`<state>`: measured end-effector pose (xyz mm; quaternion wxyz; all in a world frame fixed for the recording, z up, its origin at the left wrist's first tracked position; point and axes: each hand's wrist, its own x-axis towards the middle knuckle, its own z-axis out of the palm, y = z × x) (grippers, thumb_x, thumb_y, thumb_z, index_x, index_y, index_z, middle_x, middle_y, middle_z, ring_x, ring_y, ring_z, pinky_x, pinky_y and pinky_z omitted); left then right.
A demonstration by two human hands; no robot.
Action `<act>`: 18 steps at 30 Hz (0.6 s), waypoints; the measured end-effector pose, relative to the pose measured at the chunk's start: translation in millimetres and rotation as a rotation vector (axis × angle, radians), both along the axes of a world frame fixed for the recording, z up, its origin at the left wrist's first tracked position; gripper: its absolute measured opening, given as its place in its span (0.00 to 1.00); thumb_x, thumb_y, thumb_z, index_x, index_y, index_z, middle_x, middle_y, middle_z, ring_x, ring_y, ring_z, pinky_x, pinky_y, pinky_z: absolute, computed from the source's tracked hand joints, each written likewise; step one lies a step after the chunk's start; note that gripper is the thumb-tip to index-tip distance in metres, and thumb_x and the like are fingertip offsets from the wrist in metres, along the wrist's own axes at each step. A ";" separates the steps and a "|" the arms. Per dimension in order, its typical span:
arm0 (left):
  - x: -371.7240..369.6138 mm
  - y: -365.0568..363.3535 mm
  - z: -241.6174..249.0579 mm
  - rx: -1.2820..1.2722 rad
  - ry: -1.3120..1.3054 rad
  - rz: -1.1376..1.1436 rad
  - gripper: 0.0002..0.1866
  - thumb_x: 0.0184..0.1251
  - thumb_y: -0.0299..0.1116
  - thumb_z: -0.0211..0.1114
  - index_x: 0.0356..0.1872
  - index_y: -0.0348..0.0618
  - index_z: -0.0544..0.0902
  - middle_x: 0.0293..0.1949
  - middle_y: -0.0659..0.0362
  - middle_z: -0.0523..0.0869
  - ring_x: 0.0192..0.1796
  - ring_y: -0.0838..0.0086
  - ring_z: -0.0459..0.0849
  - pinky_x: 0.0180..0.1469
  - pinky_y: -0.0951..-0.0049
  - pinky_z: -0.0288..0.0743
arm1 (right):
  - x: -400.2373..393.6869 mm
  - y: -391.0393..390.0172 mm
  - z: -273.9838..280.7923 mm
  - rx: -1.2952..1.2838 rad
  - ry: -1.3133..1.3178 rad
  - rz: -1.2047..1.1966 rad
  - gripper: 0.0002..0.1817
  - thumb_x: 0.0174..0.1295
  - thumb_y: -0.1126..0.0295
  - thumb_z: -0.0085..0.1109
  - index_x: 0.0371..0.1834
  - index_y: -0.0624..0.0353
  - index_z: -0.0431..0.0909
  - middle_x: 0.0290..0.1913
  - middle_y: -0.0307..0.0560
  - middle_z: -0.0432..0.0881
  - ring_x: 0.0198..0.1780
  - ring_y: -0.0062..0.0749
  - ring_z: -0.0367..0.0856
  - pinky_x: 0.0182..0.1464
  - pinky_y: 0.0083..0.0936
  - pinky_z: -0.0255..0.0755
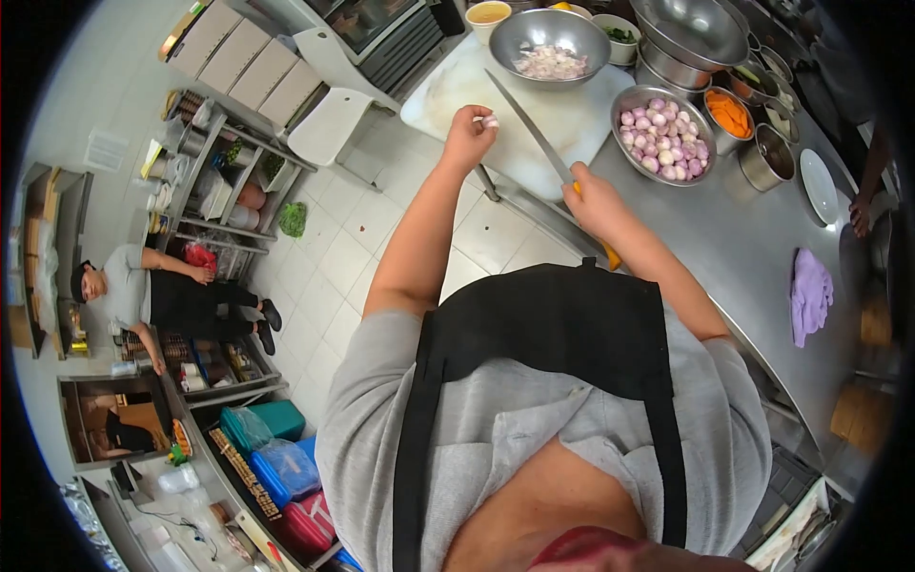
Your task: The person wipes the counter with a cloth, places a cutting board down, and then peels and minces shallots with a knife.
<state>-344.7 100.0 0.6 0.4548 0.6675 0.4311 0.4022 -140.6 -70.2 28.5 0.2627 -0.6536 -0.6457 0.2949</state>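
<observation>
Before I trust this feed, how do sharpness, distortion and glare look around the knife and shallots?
Head view: the yellow-handled knife and the peeled shallots read clearly; head view: the pale piece in the left hand is too small for detail; head view: wide-angle distortion bows the steel counter, which has a soft sheen; head view: the corners go black.

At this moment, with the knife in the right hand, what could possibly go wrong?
1. The bare blade of the knife in the right hand lies close to the left hand, so a slip might cut it.
2. The shallot piece there is small and could slip away.
3. The knife's tip is near the metal bowl and might knock it.
</observation>
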 end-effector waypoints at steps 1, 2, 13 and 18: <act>4.8 3.7 -5.9 0.002 -0.001 -0.010 0.14 0.59 0.28 0.64 0.46 0.40 0.75 0.41 0.56 0.83 0.45 0.67 0.82 0.47 0.73 0.75 | 1.1 1.4 -2.1 0.025 -0.049 0.010 0.14 0.64 0.66 0.47 0.46 0.65 0.63 0.29 0.65 0.77 0.30 0.55 0.79 0.35 0.43 0.71; 9.3 7.3 -11.8 0.177 0.203 0.043 0.14 0.57 0.29 0.66 0.44 0.40 0.76 0.40 0.54 0.83 0.43 0.67 0.82 0.46 0.73 0.75 | 2.8 2.9 -2.2 0.049 -0.099 0.021 0.15 0.65 0.67 0.47 0.49 0.65 0.64 0.27 0.65 0.77 0.28 0.55 0.78 0.35 0.42 0.71; 16.2 -0.9 6.5 0.276 0.534 0.177 0.15 0.49 0.32 0.72 0.36 0.37 0.78 0.38 0.48 0.80 0.38 0.57 0.82 0.43 0.63 0.76 | 7.4 -0.9 25.1 -0.120 -0.121 0.189 0.34 0.64 0.69 0.42 0.74 0.40 0.47 0.26 0.65 0.77 0.30 0.55 0.78 0.39 0.44 0.71; 14.1 6.1 11.0 0.335 0.738 0.083 0.15 0.49 0.34 0.73 0.33 0.35 0.78 0.31 0.48 0.84 0.37 0.61 0.84 0.41 0.67 0.77 | 11.3 -2.1 31.2 -0.112 -0.149 0.214 0.34 0.63 0.70 0.41 0.74 0.40 0.48 0.26 0.64 0.77 0.30 0.53 0.78 0.37 0.44 0.71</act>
